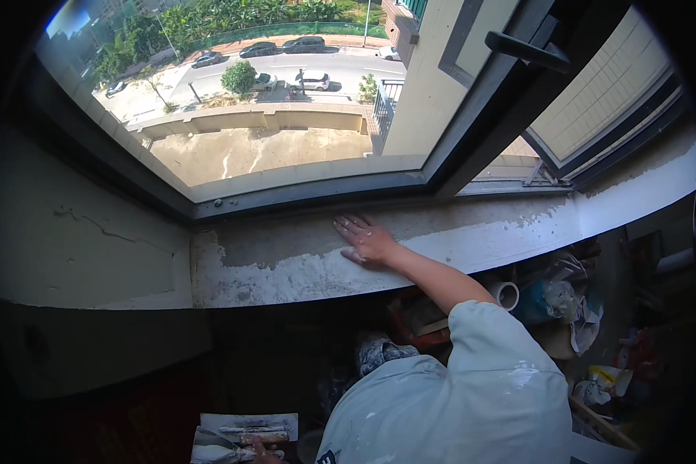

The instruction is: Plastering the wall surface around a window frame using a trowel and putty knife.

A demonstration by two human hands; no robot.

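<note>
Your right hand [370, 243] lies palm down on the window sill [301, 278], its fingers nearly straight and a little spread, the thumb set apart, with nothing in its hold. The sill runs across below the dark window frame [309, 203], and the hand sits near its middle, the fingertips on the bare grey band close to the frame and the heel by the patchy white coat along the near edge. Laid flat like that, the palm probably meets the surface broadly enough to feel it or take some of your weight; how hard it presses, you cannot tell from here. Your sleeved arm [510, 348] crosses over the near edge, likely because the grey strip sits at the far side. Down at the lower edge, your left hand [263, 451] curls its fingers at a pale, broad-bladed trowel [247, 422], with another pale blade [213, 452] beside it; the picture cuts off too much to tell whether it grips both. Held low, those tools are well apart from the sill, which leaves the surface around your right hand unobstructed.
</note>
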